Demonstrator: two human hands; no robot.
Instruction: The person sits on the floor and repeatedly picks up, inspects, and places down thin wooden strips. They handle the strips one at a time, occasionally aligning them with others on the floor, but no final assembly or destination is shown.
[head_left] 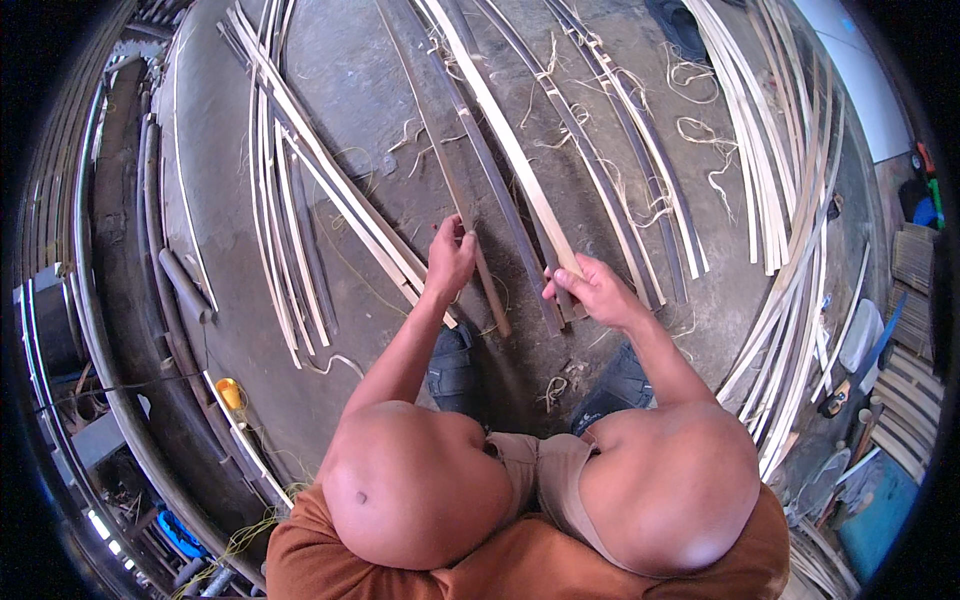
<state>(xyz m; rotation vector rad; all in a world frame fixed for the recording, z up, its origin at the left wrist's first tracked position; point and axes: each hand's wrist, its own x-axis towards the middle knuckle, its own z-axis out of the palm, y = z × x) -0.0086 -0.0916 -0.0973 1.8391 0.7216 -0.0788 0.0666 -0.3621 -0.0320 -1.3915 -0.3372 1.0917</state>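
Note:
My right hand (590, 287) is closed round the near end of a pale bamboo strip (527, 187), thumb on top, with the strip running away across the floor. A dark-faced strip (487, 165) lies just left of it. My left hand (452, 260) has its fingers curled at a thin brown strip (437, 146), which passes under the fingertips and ends nearer my feet. To the right, dark and pale strips (612, 183) lie lengthwise, tied across at intervals with thin fibre ties (553, 88).
Crossed loose strips (300, 160) lie on the concrete floor to the left. More pale strips (765, 150) are bundled at the right, beside crossing lengths (785, 340). Long poles (98, 220) line the left side, near a yellow object (230, 393). A blue-handled tool (870, 350) is at far right.

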